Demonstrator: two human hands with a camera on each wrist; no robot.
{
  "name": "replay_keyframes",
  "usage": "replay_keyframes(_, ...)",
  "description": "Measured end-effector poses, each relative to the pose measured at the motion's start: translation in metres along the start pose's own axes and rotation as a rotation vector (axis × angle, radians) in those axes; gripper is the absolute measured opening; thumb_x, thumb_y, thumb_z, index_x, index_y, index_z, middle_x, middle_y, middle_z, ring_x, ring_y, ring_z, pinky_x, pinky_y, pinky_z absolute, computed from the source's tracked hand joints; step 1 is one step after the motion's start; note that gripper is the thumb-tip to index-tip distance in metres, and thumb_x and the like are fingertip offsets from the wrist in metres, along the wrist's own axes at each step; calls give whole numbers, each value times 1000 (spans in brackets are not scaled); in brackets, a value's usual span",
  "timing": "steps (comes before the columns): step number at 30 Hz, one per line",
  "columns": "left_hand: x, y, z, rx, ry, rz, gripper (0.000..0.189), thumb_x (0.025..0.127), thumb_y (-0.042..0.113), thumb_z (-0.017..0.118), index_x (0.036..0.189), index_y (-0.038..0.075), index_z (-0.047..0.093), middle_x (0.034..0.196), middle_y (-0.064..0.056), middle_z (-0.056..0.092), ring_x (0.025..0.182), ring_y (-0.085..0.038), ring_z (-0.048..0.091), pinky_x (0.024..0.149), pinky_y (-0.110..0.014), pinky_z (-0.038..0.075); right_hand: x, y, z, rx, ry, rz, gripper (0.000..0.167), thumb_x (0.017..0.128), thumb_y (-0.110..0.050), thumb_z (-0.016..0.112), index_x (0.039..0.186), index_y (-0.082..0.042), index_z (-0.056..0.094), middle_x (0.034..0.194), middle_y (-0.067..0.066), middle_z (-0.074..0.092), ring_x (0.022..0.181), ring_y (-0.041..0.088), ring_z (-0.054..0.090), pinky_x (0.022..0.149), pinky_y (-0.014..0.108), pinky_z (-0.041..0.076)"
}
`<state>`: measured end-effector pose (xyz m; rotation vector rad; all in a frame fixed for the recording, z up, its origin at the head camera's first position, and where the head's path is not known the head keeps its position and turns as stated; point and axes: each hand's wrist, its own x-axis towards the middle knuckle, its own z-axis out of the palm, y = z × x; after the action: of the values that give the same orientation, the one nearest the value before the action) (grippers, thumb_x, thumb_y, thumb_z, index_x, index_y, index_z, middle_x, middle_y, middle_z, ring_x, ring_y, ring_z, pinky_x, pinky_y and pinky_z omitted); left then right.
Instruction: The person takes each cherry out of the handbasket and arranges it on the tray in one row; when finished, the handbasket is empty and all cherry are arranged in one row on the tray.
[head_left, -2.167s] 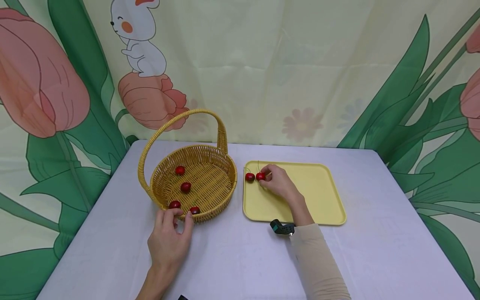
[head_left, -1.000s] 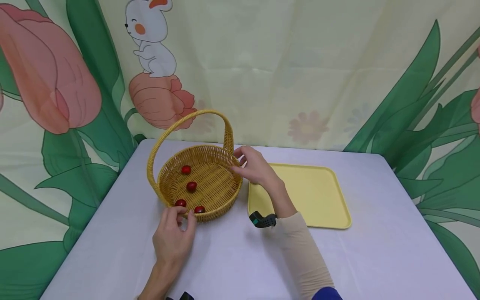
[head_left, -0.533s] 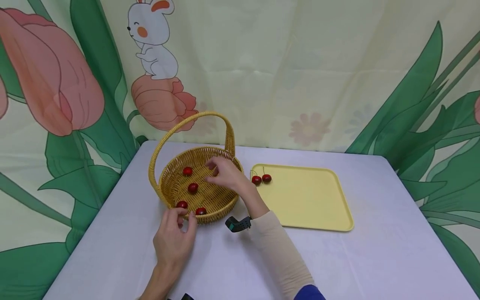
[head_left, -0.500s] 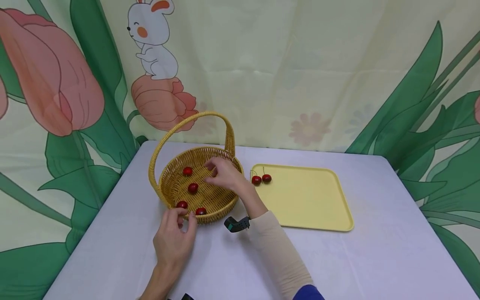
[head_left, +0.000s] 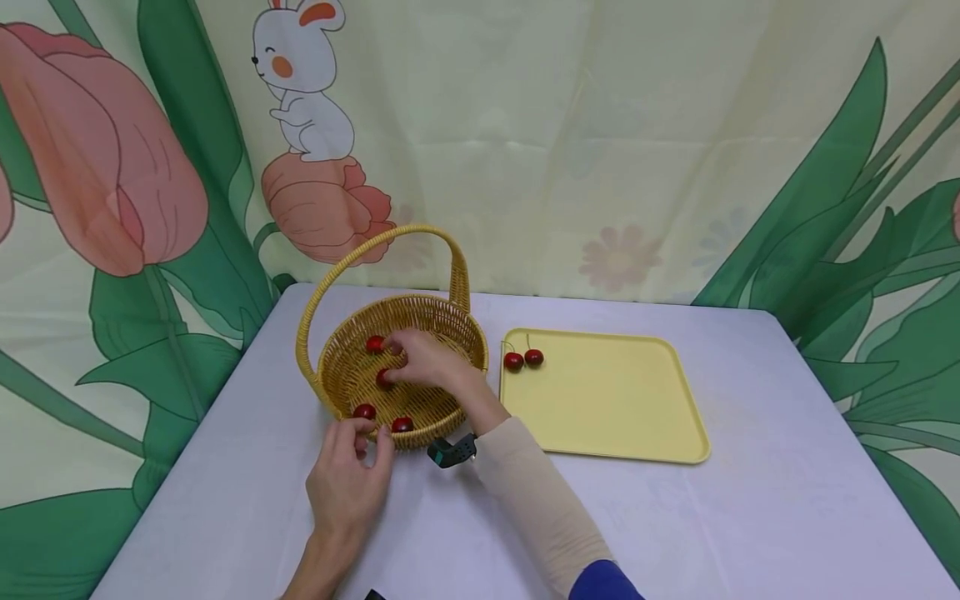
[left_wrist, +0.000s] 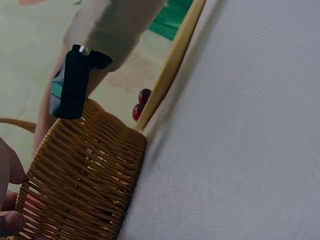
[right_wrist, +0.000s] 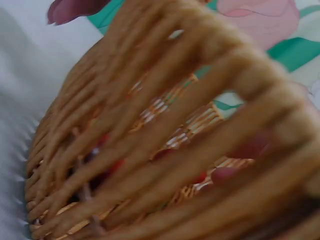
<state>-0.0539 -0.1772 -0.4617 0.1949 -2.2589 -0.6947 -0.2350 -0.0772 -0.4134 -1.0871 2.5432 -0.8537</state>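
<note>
A round wicker basket (head_left: 442, 429) with a tall arched handle stands on the left of the table. My left hand (head_left: 348, 479) holds its near rim between thumb and fingers, as the left wrist view also shows. Inside lie several cherries, one at the back (head_left: 374, 343) and another in the middle (head_left: 384, 379). Reaching into the basket, my right hand (head_left: 435, 362) has its thumb at the middle cherry and its forefinger beside the back one, the fingers apart. Woven strands (right_wrist: 150, 115) largely screen the right fingers in the right wrist view.
Right of the basket lies a yellow tray (head_left: 600, 404). Two stemmed cherries, one left (head_left: 513, 361) and one right (head_left: 534, 357), sit in its far left corner. A floral curtain (head_left: 525, 167) hangs behind the white-covered table (head_left: 750, 500).
My right hand has let go of a cherry on the tray and moved left, over the basket's rim and down to the cherries inside. The left hand has kept its place on the rim.
</note>
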Motion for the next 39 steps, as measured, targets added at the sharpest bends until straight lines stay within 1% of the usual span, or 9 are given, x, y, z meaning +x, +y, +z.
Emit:
replay_keyframes(4, 0, 0, 0, -1, -2, 8, 14, 84, 18, 72, 89, 7, 64, 76, -4, 55, 62, -11, 50, 50, -27, 43, 1, -3, 5, -74, -90, -30, 49, 92, -25, 72, 138, -12, 58, 138, 8, 59, 126, 20, 55, 102, 32, 48)
replay_keyframes(7, 0, 0, 0, 1, 4, 12, 14, 84, 17, 72, 89, 8, 64, 76, -4, 54, 61, -11, 50, 49, -27, 42, 1, -4, 7, -107, -126, -50, 47, 94, -23, 71, 139, -14, 59, 142, 7, 55, 127, 19, 54, 104, 32, 47)
replay_keyframes(9, 0, 0, -1, 4, 8, 13, 13, 84, 17, 72, 88, 8, 63, 75, -4, 54, 61, -11, 49, 49, -28, 41, 1, -4, 8, -108, -140, -56, 45, 94, -21, 70, 137, -16, 60, 140, 7, 55, 122, 18, 55, 101, 30, 48)
replay_keyframes(12, 0, 0, -1, 7, 14, 13, 13, 84, 17, 72, 88, 8, 63, 75, -3, 53, 60, -11, 49, 49, -28, 41, 0, -4, 8, -111, -165, -63, 40, 94, -19, 70, 134, -17, 63, 131, 5, 58, 111, 15, 56, 95, 27, 48)
replay_keyframes(16, 0, 0, -1, 7, 11, 8, 13, 84, 18, 72, 88, 9, 63, 75, -3, 52, 60, -11, 48, 49, -27, 40, 0, -4, 8, -118, -191, -72, 35, 94, -17, 70, 129, -16, 67, 120, 1, 62, 104, 13, 55, 91, 26, 48)
replay_keyframes(25, 0, 0, -1, 10, 1, 1, 14, 84, 18, 72, 89, 9, 63, 75, -3, 52, 60, -11, 48, 49, -27, 40, 0, -1, 10, -84, -197, -39, 29, 92, -16, 72, 121, -15, 67, 110, -2, 68, 98, 10, 60, 88, 24, 50)
replay_keyframes(29, 0, 0, -1, 12, -4, -5, 14, 84, 18, 72, 89, 8, 63, 75, -3, 52, 60, -11, 47, 49, -26, 40, -1, -2, 8, -66, -184, -58, 27, 93, -16, 71, 120, -14, 67, 109, -2, 68, 97, 10, 60, 87, 23, 50)
replay_keyframes(32, -1, 0, -1, 13, -9, -10, 15, 84, 19, 72, 89, 8, 63, 75, -3, 52, 60, -11, 47, 49, -26, 40, -3, -2, 7, -44, -153, -74, 30, 94, -16, 70, 122, -12, 65, 112, 0, 68, 98, 11, 60, 87, 23, 51)
replay_keyframes(39, 0, -1, -1, -4, 13, 23, 13, 84, 17, 71, 88, 7, 63, 73, -2, 52, 59, -11, 47, 49, -27, 39, -14, -1, -4, -68, -81, -98, 41, 95, -19, 66, 136, -14, 60, 133, 4, 60, 112, 14, 57, 96, 27, 49)
